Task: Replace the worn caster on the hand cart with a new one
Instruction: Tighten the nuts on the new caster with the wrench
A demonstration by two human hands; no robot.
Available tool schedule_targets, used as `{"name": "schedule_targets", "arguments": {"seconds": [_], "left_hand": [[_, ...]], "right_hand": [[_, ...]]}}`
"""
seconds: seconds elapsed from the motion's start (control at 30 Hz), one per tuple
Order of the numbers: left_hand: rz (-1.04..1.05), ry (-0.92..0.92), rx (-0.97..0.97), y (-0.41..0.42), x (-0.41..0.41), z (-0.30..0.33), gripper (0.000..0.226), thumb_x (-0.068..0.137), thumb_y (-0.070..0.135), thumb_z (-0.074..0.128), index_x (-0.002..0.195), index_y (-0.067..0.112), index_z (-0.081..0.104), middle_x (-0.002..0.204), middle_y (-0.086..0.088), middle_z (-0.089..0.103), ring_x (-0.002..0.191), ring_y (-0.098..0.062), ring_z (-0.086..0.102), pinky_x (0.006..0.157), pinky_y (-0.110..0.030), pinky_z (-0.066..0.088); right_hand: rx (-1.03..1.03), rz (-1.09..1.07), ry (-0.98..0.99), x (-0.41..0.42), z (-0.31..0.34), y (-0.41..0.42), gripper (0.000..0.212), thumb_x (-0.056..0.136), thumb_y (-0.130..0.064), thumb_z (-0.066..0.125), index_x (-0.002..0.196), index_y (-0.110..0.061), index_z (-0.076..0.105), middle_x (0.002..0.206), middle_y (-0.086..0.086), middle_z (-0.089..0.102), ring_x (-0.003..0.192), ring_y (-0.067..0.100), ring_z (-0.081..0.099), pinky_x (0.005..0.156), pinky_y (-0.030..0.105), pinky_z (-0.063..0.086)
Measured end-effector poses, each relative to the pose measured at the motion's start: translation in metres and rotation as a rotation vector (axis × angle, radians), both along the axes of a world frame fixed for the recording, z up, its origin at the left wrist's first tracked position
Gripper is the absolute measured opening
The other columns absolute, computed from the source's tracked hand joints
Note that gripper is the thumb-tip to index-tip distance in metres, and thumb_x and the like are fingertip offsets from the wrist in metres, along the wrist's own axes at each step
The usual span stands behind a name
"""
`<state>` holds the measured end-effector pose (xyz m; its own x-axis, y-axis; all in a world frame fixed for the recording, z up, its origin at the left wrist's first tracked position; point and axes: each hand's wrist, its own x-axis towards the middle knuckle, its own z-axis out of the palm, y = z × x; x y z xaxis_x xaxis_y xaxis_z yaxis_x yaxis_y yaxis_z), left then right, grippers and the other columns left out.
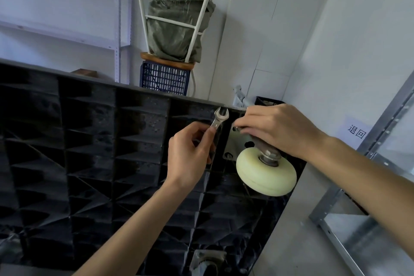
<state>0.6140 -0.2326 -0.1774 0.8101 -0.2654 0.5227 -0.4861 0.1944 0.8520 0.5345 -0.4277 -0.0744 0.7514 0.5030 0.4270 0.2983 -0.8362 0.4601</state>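
caster (266,173) | under right hand (277,129) grip | left hand (190,152) grips wrench (218,120)

Single head view, close above upturned cart underside (89,141), facing forward-down.

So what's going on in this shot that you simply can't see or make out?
Head view, the only one:
- The right hand covers the top of the caster, so what its fingers hold is hidden.
- Bolts in the mounting plate: too dark and partly covered to count.
- The wrench handle is hidden inside the left hand.
- The second caster is cut off by the bottom edge.
- The cart underside is cut off at the left edge.
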Motion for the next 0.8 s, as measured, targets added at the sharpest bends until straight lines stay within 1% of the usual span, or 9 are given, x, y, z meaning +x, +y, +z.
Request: {"name": "schedule_targets", "arguments": {"seconds": [0.07,0.13,0.23,0.37,0.43,0.57,0.63,0.7,0.8], "left_hand": [[-0.003,0.0,-0.002,0.001,0.001,-0.001,0.014,0.1,0.023,0.062,0.09,0.017,0.07,0.066,-0.002,0.068,0.05,-0.018,0.062,0.049,-0.027,0.052],[-0.006,0.0,-0.008,0.002,0.001,-0.001,0.015,0.101,0.022,0.062,0.089,0.017,0.07,0.065,-0.003,0.067,0.051,-0.02,0.062,0.049,-0.029,0.052],[-0.004,-0.008,-0.013,0.0,0.002,-0.002,0.016,0.101,0.022,0.062,0.088,0.017,0.07,0.065,-0.004,0.067,0.049,-0.022,0.061,0.048,-0.031,0.052],[-0.007,0.004,-0.019,-0.003,0.002,-0.004,0.015,0.1,0.023,0.063,0.087,0.019,0.07,0.065,-0.003,0.067,0.051,-0.023,0.063,0.047,-0.03,0.05],[-0.008,0.008,-0.012,-0.003,0.002,-0.005,0.015,0.1,0.024,0.062,0.088,0.019,0.07,0.065,-0.003,0.068,0.05,-0.021,0.062,0.047,-0.027,0.048],[-0.013,0.013,-0.016,-0.001,0.004,-0.005,0.015,0.1,0.022,0.062,0.088,0.018,0.07,0.065,-0.002,0.068,0.048,-0.016,0.06,0.046,-0.024,0.047],[-0.017,0.028,-0.032,0.0,0.002,-0.005,0.015,0.1,0.02,0.063,0.088,0.017,0.07,0.064,-0.002,0.067,0.048,-0.011,0.059,0.046,-0.021,0.046],[-0.014,0.029,-0.033,0.0,0.002,-0.004,0.014,0.1,0.02,0.063,0.089,0.016,0.07,0.064,-0.002,0.067,0.048,-0.01,0.058,0.046,-0.021,0.046],[-0.009,0.005,-0.022,-0.001,0.002,-0.004,0.014,0.1,0.021,0.062,0.09,0.017,0.071,0.066,-0.002,0.067,0.048,-0.016,0.06,0.046,-0.028,0.05]], "right_hand": [[-0.052,-0.003,0.019,0.0,0.003,-0.001,0.023,0.096,-0.017,0.064,0.112,-0.028,0.076,0.09,-0.006,0.065,0.06,0.022,0.06,0.044,0.026,0.035],[-0.069,0.007,0.017,0.001,0.005,-0.001,0.026,0.093,-0.016,0.063,0.11,-0.028,0.077,0.089,-0.005,0.065,0.062,0.024,0.062,0.04,0.029,0.039],[-0.052,0.037,-0.016,0.002,0.004,0.001,0.022,0.1,-0.027,0.055,0.102,-0.024,0.077,0.087,-0.006,0.065,0.066,0.021,0.065,0.039,0.033,0.045],[-0.024,0.051,-0.065,0.01,-0.001,0.005,0.032,0.101,-0.038,0.052,0.087,-0.016,0.071,0.079,-0.004,0.062,0.059,0.022,0.061,0.042,0.035,0.046],[-0.045,0.062,-0.044,0.009,0.0,0.004,0.033,0.102,-0.039,0.05,0.091,-0.017,0.073,0.081,-0.004,0.064,0.056,0.024,0.061,0.042,0.034,0.046],[-0.085,0.053,0.01,0.003,0.006,-0.001,0.032,0.102,-0.036,0.049,0.117,-0.022,0.073,0.084,-0.006,0.064,0.056,0.021,0.06,0.04,0.03,0.041],[-0.086,0.038,0.04,0.002,0.01,-0.001,0.035,0.101,-0.037,0.045,0.12,-0.025,0.073,0.084,-0.006,0.063,0.057,0.022,0.06,0.042,0.027,0.034],[-0.105,0.039,0.047,0.002,0.011,0.0,0.037,0.1,-0.035,0.043,0.113,-0.024,0.076,0.085,-0.005,0.064,0.055,0.022,0.06,0.045,0.024,0.029],[-0.125,0.038,0.02,0.004,0.008,0.003,0.034,0.099,-0.036,0.047,0.099,-0.02,0.077,0.084,-0.004,0.066,0.054,0.023,0.061,0.041,0.025,0.035]]}}
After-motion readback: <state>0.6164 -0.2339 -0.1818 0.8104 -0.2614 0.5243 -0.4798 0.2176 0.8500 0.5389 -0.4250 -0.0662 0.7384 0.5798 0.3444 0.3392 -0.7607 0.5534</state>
